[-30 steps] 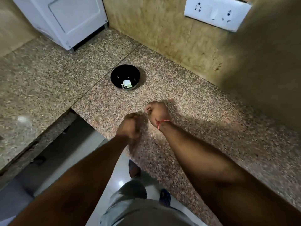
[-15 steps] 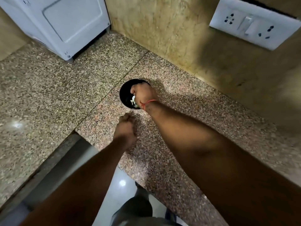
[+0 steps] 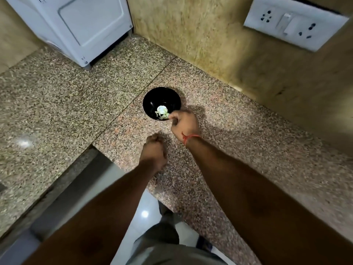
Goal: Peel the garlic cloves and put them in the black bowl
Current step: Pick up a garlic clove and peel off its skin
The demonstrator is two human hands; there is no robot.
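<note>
After hovering above the black bowl (image 3: 150, 96), pulled the right hand (image 3: 184, 124) back to its 4 o'clock rim, fingers curled, grip impossible to tell. Kept the left hand (image 3: 152, 150) fisted at 6 o'clock, contents hidden. Left pale garlic cloves (image 3: 162, 111) inside; probably another delivered.

No readable text, labels, brands or numbers are showing anywhere: the white appliance (image 3: 80, 29) at upper left and the white switch-and-socket plate (image 3: 294, 25) at upper right are both showing plain, unmarked surfaces.
</note>
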